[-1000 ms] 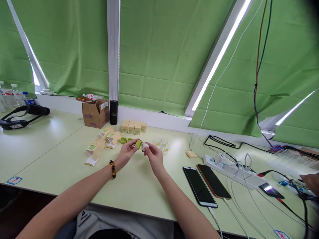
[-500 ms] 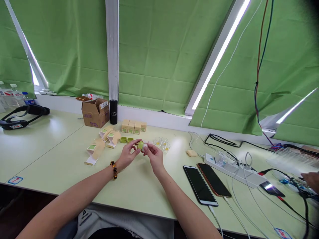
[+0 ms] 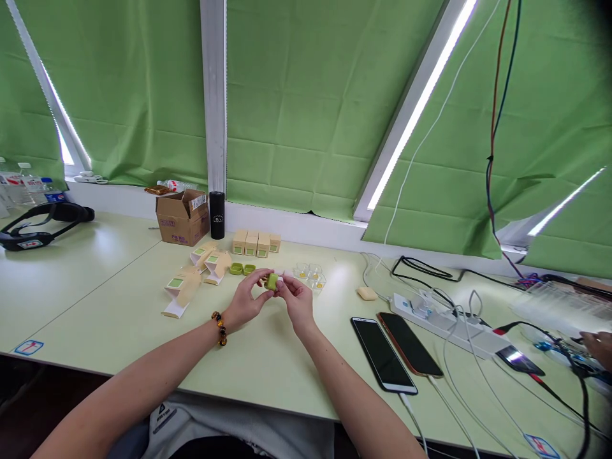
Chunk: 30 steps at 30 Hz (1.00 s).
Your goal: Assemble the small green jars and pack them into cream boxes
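Observation:
My left hand (image 3: 247, 301) pinches a small green square cup (image 3: 272, 282) between thumb and fingers, above the table. My right hand (image 3: 297, 299) closes its fingertips on a small white piece at the cup's right side; most of that piece is hidden. Just behind my hands lie two more green square cups (image 3: 242, 269). Past my right hand sits a cluster of clear cups (image 3: 310, 274) with yellow spots in them. To the left, several unfolded cream cartons (image 3: 183, 285) with green squares are spread out. A row of small closed cream boxes (image 3: 251, 243) stands farther back.
A cardboard box (image 3: 182, 218) and a black tumbler (image 3: 217, 215) stand at the back. Two phones (image 3: 384, 355) with cables, a beige piece (image 3: 366, 293) and a white power strip (image 3: 447, 328) lie to the right. Another person's hand (image 3: 597, 347) shows at the right edge.
The green cup has turned slightly between my fingers, so more of its green side and less of the white piece shows. Both hands stay in nearly the same place.

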Motion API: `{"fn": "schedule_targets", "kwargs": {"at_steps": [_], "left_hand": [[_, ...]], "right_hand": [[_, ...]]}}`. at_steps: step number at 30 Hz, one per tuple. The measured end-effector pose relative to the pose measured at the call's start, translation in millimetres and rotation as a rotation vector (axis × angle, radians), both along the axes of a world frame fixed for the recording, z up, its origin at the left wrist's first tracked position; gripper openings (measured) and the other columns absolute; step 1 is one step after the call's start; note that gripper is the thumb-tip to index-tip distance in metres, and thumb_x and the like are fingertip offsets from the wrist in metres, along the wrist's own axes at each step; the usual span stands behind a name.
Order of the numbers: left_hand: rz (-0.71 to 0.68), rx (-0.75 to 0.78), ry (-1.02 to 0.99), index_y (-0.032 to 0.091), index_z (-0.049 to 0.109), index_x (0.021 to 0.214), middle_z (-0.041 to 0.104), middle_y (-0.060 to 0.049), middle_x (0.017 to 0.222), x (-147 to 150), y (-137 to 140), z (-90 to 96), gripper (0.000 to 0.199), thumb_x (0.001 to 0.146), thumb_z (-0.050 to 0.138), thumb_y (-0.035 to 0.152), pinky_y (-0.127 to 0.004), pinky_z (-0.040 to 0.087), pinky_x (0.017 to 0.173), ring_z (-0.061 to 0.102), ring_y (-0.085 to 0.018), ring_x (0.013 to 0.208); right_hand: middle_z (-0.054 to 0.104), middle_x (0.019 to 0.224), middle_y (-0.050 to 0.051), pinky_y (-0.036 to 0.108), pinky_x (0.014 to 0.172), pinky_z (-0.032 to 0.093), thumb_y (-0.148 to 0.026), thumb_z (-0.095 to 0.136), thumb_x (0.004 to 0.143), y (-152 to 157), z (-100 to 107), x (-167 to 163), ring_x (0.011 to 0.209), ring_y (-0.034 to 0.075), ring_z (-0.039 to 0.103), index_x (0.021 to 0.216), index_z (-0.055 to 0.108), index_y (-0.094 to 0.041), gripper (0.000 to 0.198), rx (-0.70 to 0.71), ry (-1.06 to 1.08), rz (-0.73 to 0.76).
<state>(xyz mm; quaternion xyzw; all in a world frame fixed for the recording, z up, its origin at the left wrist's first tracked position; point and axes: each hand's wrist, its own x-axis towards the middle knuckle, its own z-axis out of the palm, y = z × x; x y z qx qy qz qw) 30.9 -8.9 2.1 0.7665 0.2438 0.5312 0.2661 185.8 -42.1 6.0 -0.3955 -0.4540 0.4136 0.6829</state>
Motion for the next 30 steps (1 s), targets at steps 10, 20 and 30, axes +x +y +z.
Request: {"fn": "schedule_targets", "kwargs": {"at_steps": [10,20,30], "left_hand": [[0.061,0.114,0.042,0.027,0.05,0.144,0.051,-0.014,0.138,4,-5,-2.7,0.048,0.097,0.058,0.023,-0.045,0.048,0.103,0.052,-0.027,0.128],[-0.225,-0.438,-0.289,0.019,0.054,0.129,0.062,-0.012,0.117,6,4,3.9,0.052,0.088,0.071,0.046,-0.031,0.052,0.081,0.061,-0.019,0.098],[-0.393,-0.606,-0.306,0.013,0.067,0.094,0.063,-0.006,0.086,10,1,7.0,0.047,0.088,0.067,0.06,-0.026,0.045,0.064,0.055,-0.013,0.071]], "right_hand": [[0.078,0.079,0.004,0.041,0.079,0.063,-0.049,0.086,0.071,-6,1,-9,0.072,0.023,0.076,0.102,0.064,-0.02,0.048,-0.009,0.047,0.056],[0.063,0.13,0.012,0.034,0.071,0.061,-0.034,0.073,0.087,-17,5,2,0.089,0.019,0.069,0.127,0.06,-0.024,0.043,0.323,-0.651,-0.221],[0.06,0.123,0.013,0.037,0.081,0.065,-0.021,0.057,0.097,-11,-4,6,0.106,0.023,0.066,0.13,0.06,-0.023,0.034,0.531,-0.886,-0.311]]}}
